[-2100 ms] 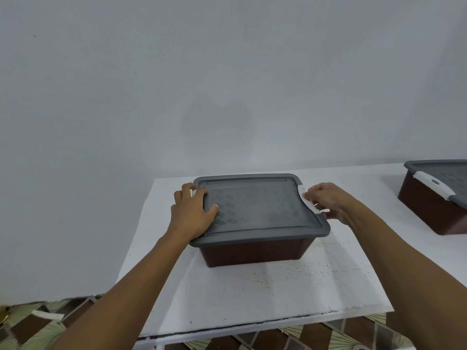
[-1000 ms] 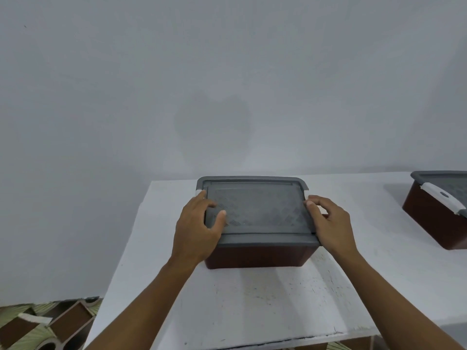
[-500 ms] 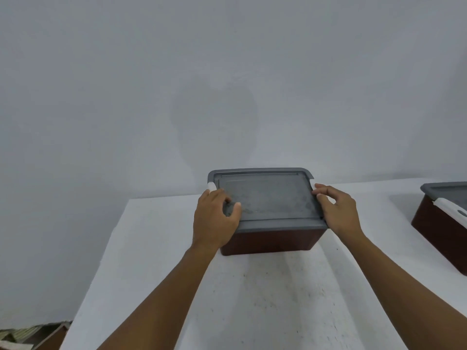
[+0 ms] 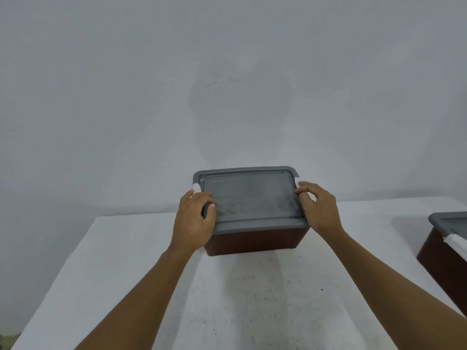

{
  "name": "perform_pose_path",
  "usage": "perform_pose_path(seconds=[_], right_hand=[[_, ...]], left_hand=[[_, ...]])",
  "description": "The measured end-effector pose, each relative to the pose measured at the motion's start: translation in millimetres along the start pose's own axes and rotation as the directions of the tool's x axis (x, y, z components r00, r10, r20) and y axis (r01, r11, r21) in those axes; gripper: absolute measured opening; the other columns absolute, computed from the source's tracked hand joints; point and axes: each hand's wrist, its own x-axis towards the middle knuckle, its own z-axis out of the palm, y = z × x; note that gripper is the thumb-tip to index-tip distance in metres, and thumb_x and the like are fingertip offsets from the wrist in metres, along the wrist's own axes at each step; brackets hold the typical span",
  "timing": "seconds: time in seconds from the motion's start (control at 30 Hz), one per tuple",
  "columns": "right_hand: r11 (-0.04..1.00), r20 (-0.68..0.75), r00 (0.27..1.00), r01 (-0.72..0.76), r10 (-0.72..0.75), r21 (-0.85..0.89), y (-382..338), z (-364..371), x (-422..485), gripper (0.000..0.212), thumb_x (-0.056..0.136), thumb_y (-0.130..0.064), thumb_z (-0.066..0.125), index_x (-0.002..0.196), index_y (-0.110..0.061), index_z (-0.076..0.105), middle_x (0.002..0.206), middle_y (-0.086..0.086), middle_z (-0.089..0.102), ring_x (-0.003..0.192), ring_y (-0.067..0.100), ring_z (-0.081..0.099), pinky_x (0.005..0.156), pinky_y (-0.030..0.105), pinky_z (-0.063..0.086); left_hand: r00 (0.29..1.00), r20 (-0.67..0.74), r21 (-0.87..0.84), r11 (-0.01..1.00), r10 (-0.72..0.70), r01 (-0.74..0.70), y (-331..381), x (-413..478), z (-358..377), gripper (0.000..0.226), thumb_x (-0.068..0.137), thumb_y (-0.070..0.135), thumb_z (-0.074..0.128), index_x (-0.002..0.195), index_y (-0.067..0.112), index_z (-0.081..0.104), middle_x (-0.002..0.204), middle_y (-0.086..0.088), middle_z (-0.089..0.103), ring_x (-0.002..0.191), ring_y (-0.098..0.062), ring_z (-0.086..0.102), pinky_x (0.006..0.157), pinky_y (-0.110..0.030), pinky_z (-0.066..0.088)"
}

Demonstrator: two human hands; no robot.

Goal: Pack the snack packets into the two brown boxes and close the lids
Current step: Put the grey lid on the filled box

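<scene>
**Both hands on the lid**

Our left hand [image 4: 194, 219] gripped the lid's [image 4: 250, 195] left edge, thumb on top, with a latch [image 4: 196, 187] just past its fingers. Our right hand [image 4: 319, 209] curled its fingers round the right edge. The box [image 4: 255, 239] sat between our hands on the table [image 4: 126, 261]. A second box [image 4: 437, 263] stood well right of the right hand.

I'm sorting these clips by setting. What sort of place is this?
Likely a plain room indoors, perhaps a home or storeroom; I can't say which. A bare white wall, a scuffed white table in front of it, and a brown box with a grey lid, a second box at the right edge.
</scene>
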Motion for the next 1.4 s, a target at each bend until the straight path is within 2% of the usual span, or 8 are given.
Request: perform_pose_path(seconds=[0.27,0.4,0.5,0.63,0.83,1.07,1.27,1.4], right_hand=[[0.980,0.008,0.986,0.168,-0.168,-0.105,-13.1,-10.3,-8.4,0.022,0.096,-0.010,0.049,0.091,-0.005,0.070,0.106,0.010,0.068,0.087,0.009,0.051,0.075,0.018,0.038],[0.910,0.187,0.951,0.293,-0.246,-0.292,-7.5,-12.7,-7.9,0.024,0.098,-0.025,0.050,0.110,-0.013,0.068,0.124,0.005,0.063,0.116,0.020,0.054,0.094,0.024,0.034],[0.868,0.250,0.939,0.320,-0.237,-0.380,-6.8,-14.5,-6.8,0.037,0.099,-0.031,0.046,0.131,-0.015,0.057,0.140,0.006,0.054,0.128,0.024,0.049,0.106,0.038,0.034],[0.826,0.276,0.939,0.318,-0.206,-0.465,-8.9,-12.7,-1.1,0.041,0.097,-0.041,0.036,0.125,-0.018,0.053,0.123,0.001,0.061,0.112,0.022,0.056,0.098,0.042,0.042],[0.797,0.279,0.944,0.304,-0.177,-0.523,-8.7,-9.2,2.5,0.034,0.096,-0.040,0.035,0.121,-0.022,0.049,0.114,-0.004,0.059,0.104,0.018,0.057,0.099,0.044,0.037],[0.781,0.352,0.928,0.307,-0.119,-0.544,-12.7,-15.3,-33.4,0.065,0.097,-0.054,0.012,0.146,-0.020,0.038,0.159,0.000,0.026,0.148,0.017,0.017,0.117,0.050,0.021],[0.745,0.440,0.877,0.421,-0.190,-0.517,1.3,-76.9,-64.4,0.057,0.098,-0.045,0.045,0.149,-0.021,0.034,0.157,-0.002,0.032,0.147,0.016,0.023,0.120,0.043,0.015],[0.848,0.270,0.957,0.233,-0.111,-0.477,31.1,-148.2,-74.8,0.048,0.097,-0.035,0.053,0.142,-0.021,0.046,0.142,-0.004,0.052,0.131,0.017,0.047,0.111,0.031,0.032]], left_hand=[[0.999,-0.017,0.159,0.987,0.028,-0.025,4.7,-5.1,-0.7,0.044,0.090,0.039,0.041,0.111,0.010,0.067,0.140,-0.004,0.050,0.132,-0.019,0.040,0.107,-0.028,0.032],[0.987,0.102,0.316,0.937,0.124,-0.151,10.0,-4.7,-6.0,0.057,0.091,0.046,0.034,0.120,0.007,0.065,0.141,-0.012,0.051,0.128,-0.029,0.049,0.107,-0.041,0.039],[0.985,0.150,0.440,0.886,0.089,-0.147,9.4,-3.3,-7.7,0.063,0.092,0.049,0.035,0.142,0.013,0.045,0.156,-0.012,0.031,0.144,-0.029,0.028,0.117,-0.047,0.024],[0.986,0.165,0.461,0.882,0.020,-0.095,13.8,2.6,-10.3,0.061,0.090,0.055,0.033,0.131,0.014,0.051,0.130,-0.005,0.058,0.115,-0.025,0.052,0.108,-0.045,0.037],[0.985,0.160,0.436,0.891,0.060,-0.125,10.9,5.1,-8.9,0.063,0.088,0.057,0.030,0.123,0.013,0.057,0.120,-0.003,0.060,0.104,-0.022,0.053,0.101,-0.041,0.042],[0.971,0.222,0.512,0.838,0.083,-0.189,6.9,-0.2,-10.6,0.059,0.092,0.047,0.022,0.118,0.011,0.062,0.126,-0.007,0.058,0.115,-0.024,0.052,0.102,-0.046,0.039],[0.894,0.427,0.362,0.880,0.137,-0.308,52.6,-1.9,-6.9,0.066,0.094,0.057,0.022,0.133,0.016,0.056,0.146,-0.002,0.047,0.129,-0.023,0.048,0.106,-0.038,0.036],[0.827,0.538,0.333,0.859,0.166,-0.389,101.6,-15.7,37.3,0.086,0.081,0.071,0.013,0.144,0.020,0.041,0.152,0.001,0.038,0.137,-0.020,0.037,0.114,-0.037,0.025]])
